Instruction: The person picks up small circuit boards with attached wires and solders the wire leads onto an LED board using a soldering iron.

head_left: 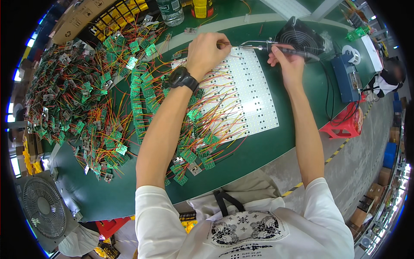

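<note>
Fingers closed round its handle, the right hand (290,65) aims the soldering iron (307,55) toward nine o'clock, tip just beside the left hand (209,54), whose fingers seem pinched on a wire (222,42) (mostly hidden). The white, black-spotted panel (264,105) lies toward six o'clock, flat on the green bench (241,162).

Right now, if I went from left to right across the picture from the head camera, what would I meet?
Big heap of green circuit boards → clear plastic bottle → the person's left hand → right hand → blue box → another person in the background.
</note>
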Available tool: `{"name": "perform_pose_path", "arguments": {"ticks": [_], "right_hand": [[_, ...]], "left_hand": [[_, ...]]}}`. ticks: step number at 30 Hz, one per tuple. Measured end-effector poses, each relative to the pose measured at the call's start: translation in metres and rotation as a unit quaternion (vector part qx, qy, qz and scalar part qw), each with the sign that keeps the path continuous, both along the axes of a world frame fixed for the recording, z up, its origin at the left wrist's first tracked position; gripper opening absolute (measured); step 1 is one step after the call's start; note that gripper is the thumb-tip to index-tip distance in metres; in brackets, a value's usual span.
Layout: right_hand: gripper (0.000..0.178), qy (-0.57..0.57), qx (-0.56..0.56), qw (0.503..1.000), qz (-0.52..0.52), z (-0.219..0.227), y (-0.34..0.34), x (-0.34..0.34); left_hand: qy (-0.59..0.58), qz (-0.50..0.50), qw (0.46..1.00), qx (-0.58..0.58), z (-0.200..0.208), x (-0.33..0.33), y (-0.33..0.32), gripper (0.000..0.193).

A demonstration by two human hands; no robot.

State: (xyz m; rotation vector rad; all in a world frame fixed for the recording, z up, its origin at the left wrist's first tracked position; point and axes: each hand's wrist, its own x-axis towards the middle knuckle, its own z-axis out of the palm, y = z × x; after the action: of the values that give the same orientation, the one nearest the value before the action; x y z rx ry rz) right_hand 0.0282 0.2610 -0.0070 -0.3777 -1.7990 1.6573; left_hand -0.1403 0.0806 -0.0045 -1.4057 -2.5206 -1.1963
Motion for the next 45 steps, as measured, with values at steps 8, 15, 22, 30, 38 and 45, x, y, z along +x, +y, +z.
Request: {"name": "perform_pose_path", "arguments": {"ticks": [8, 15, 22, 30, 38, 45], "right_hand": [[0.022, -0.006, 0.0, 1.0, -0.004, 0.0011, -0.001, 0.0008], [0.022, 0.012, -0.015, 1.0, -0.015, 0.0018, -0.0012, 0.0014], [0.021, 0.021, -0.016, 0.998, -0.063, 0.0028, -0.002, 0.0035], [0.02, 0.018, -0.019, 0.997, -0.071, 0.0045, -0.0035, 0.0053], [0.019, 0.031, -0.028, 0.997, -0.059, 0.0049, -0.0033, 0.0065], [0.018, 0.031, -0.046, 0.997, -0.056, 0.0044, -0.0039, 0.0053]], "left_hand": [[0.004, -0.004, 1.0, 0.001, -0.0001, 0.0002, 0.0001, 0.017], [0.002, -0.008, 1.0, 0.009, -0.0003, 0.0002, -0.0007, 0.017], [-0.011, -0.015, 1.0, 0.003, 0.0001, 0.0004, 0.0002, 0.018], [0.032, -0.041, 0.993, 0.11, 0.0026, 0.001, 0.0027, 0.021], [-0.011, -0.076, 0.993, 0.093, 0.0057, 0.0016, 0.0049, 0.024], [-0.086, -0.126, 0.98, 0.126, 0.0074, 0.0052, 0.0047, 0.03]]}}
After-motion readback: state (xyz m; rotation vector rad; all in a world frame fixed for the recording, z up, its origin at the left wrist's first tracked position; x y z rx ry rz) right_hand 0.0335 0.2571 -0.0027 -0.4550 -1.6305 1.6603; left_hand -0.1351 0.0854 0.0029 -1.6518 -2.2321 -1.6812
